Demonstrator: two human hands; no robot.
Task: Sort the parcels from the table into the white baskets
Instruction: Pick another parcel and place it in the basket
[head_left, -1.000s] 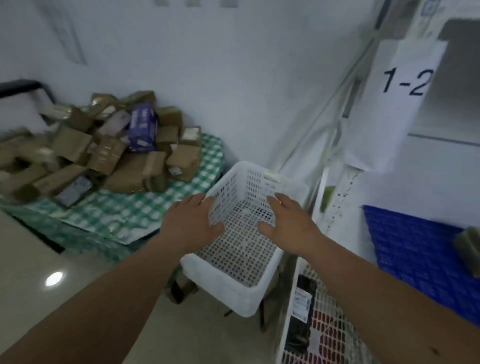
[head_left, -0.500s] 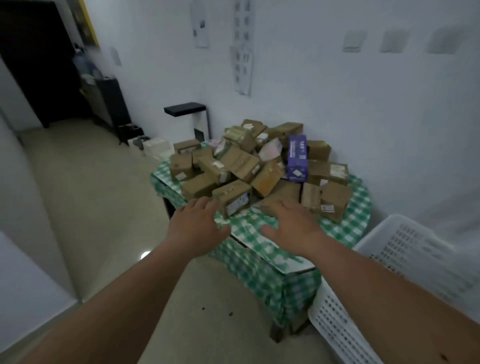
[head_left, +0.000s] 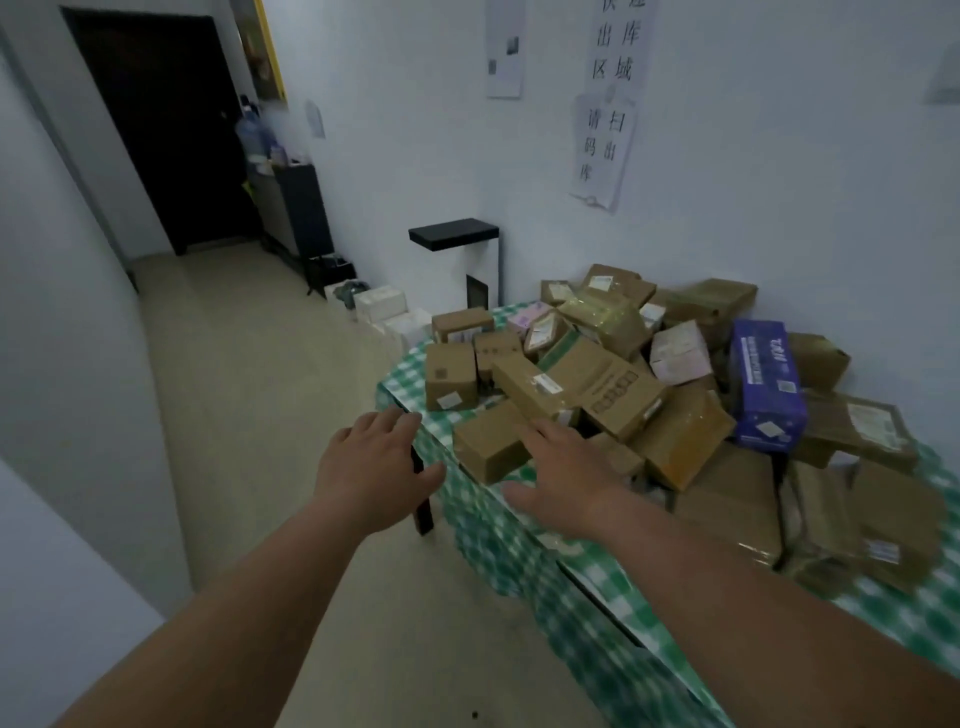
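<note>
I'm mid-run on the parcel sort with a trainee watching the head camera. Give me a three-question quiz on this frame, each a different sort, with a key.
1. True or false: the right hand is gripping a parcel.
2. Multiple choice: the blue box in the pile lies
A. at the far left edge of the table
B. on the right part of the pile
C. on the floor
3. Fill in: the table is covered by a green and white ______ cloth.

Key
1. False. Its fingers are straight, reaching over the nearest brown parcel; the left hand is also open and holds nothing.
2. B
3. checked
</note>
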